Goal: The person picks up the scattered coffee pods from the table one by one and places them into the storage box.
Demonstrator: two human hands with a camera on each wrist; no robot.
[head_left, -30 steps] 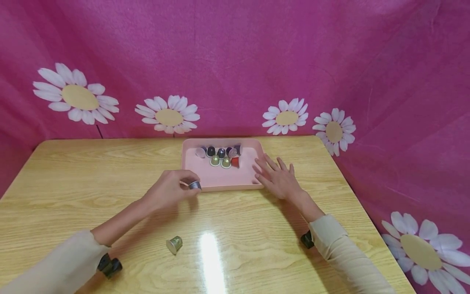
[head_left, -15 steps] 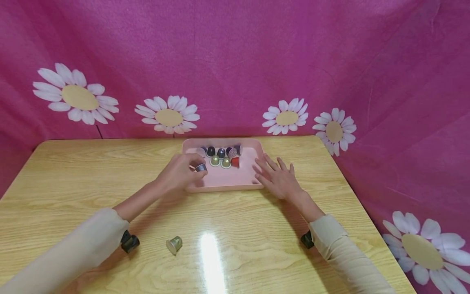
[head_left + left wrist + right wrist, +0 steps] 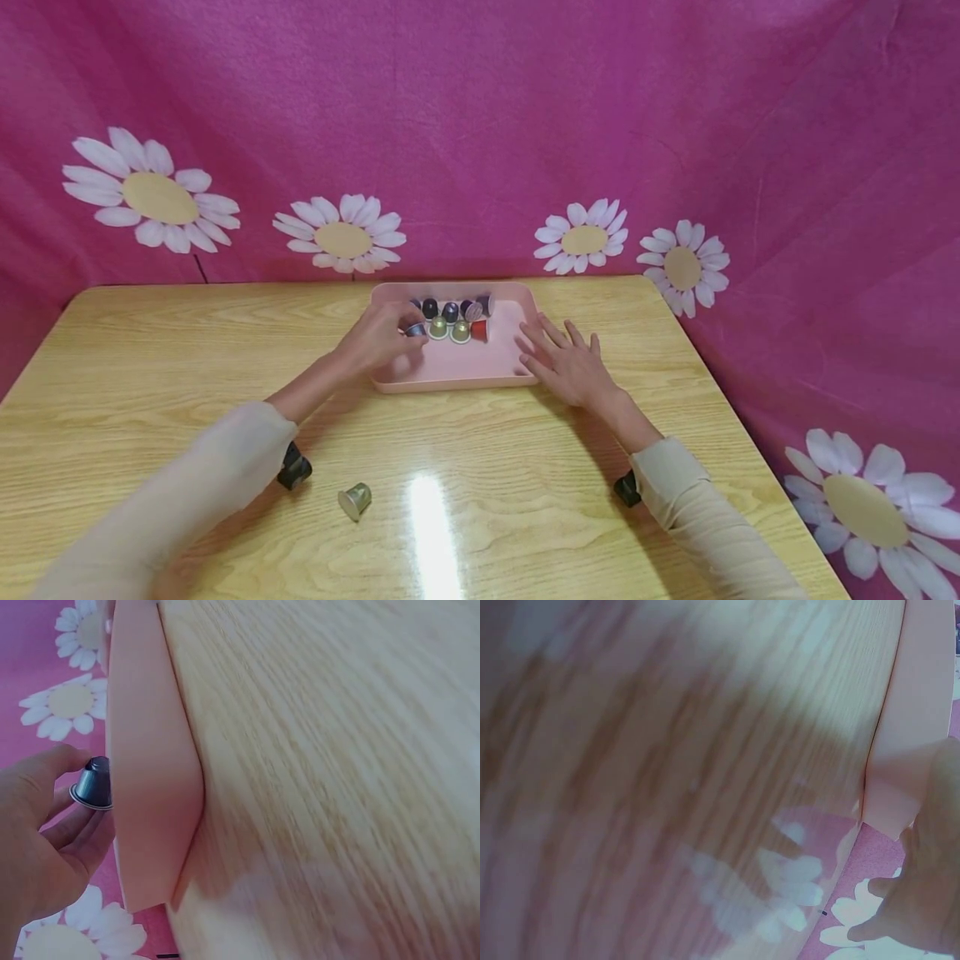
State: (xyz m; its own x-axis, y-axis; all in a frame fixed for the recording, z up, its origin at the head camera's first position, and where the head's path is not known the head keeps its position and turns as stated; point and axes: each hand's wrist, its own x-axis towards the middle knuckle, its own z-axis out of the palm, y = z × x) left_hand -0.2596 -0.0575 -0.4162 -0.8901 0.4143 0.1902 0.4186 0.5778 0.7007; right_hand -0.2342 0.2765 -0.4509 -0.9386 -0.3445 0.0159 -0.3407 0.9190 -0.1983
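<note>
My left hand (image 3: 381,335) pinches a dark blue-grey coffee capsule (image 3: 94,784) between thumb and fingers, over the left part of the pink tray (image 3: 465,385). Beside it in the tray stand two gold-green coffee capsules; one gold-green capsule (image 3: 438,327) is right at my fingertips. A red coffee capsule (image 3: 480,331) lies to their right, with several dark and purple capsules (image 3: 450,312) in a row behind. The back-left capsule is mostly hidden by my fingers. My right hand (image 3: 572,372) rests with spread fingers on the tray's right rim.
A single gold-green coffee capsule (image 3: 355,501) lies on its side on the wooden table (image 3: 480,517), near the front. Behind the table hangs a magenta curtain (image 3: 465,125) with daisies. A black wrist camera (image 3: 294,467) hangs under the left sleeve.
My left hand has carried the blue-grey capsule from the tray's front-left edge inward and back, up beside the gold-green capsules. The right hand has stayed in place.
</note>
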